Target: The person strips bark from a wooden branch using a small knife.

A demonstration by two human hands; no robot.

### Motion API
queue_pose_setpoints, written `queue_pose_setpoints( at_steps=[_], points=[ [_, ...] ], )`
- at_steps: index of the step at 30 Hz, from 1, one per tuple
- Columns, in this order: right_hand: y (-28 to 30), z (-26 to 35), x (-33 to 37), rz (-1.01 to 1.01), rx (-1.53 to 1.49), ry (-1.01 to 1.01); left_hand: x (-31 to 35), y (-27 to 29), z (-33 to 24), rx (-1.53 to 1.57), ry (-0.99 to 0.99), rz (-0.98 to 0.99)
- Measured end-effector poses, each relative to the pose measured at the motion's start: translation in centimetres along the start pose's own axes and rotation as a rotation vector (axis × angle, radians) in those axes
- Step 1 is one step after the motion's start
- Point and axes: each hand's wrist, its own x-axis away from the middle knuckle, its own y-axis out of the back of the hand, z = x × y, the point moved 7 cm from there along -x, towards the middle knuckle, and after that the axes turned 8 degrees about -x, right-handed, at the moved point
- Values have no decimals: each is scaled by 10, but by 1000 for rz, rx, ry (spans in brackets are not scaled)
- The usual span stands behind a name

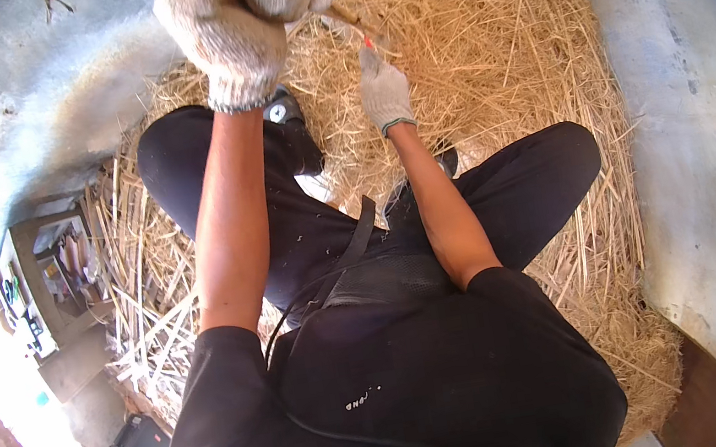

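Note:
My left hand (232, 29), in an off-white knit glove, is raised at the top of the view, its fingers curled closed. A thin brown stick (346, 17) comes out of that grip and slants down to the right. Lower and farther right, my right hand (384, 90), in a similar glove, is closed near the stick's far end. A small red piece (368, 42) shows just beyond its fingertips; whether it belongs to the stick or to something in the hand I cannot tell. Dry straw (477, 30) lies thick beneath and beyond both hands.
I sit with my legs (520, 190) bent outward on the straw. A pale wall (684, 110) runs along the right and another pale surface (79, 89) along the upper left. On the left are a box-like stand (63, 295) holding small items and a dark container (141, 445).

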Motion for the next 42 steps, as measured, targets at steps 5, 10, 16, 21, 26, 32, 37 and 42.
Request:
queue_pose_setpoints(
  at_steps=[5, 10, 16, 21, 26, 32, 37, 42],
  points=[
    [-2, -12, -4, 166, -44, -147, 14, -17, -20, -83, -139, 382],
    [36, 26, 4, 147, -22, -39, 9, -2, 2, 123, -112, 493],
    [19, 9, -4, 23, 6, 42, 31, -46, -7, 6, -342, 417],
    [3, -52, -21, 135, 174, -191, 41, -50, -31, -808, -962, 278],
    [-1, -67, -32, 120, 177, -97, 25, -49, -16, 112, -263, 497],
    [12, -4, -25, 109, -115, -128, 21, -44, -16, 32, -219, 511],
    [-6, -55, -45, 130, 224, -130, 21, -44, -8, 4, -215, 543],
    [13, -42, -47, 119, 205, -166, 22, -43, -7, -19, -222, 533]
  ],
)
